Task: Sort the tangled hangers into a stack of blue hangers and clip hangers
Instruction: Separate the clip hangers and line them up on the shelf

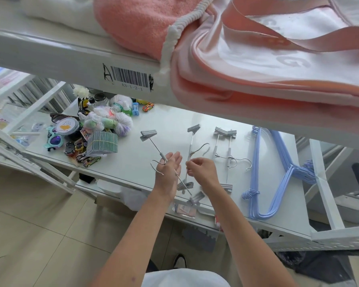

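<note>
Each of the hands grips one clip hanger: left hand (168, 165), right hand (201, 169); blue hangers (263, 175) lie stacked beside.

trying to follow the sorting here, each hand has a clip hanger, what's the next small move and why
Probably carry the clip hanger in the right hand over to the clip hangers lying beside the blue hangers. The blue stack looks finished, and the left hand holds the other clip hanger apart, so they seem untangled.
</note>
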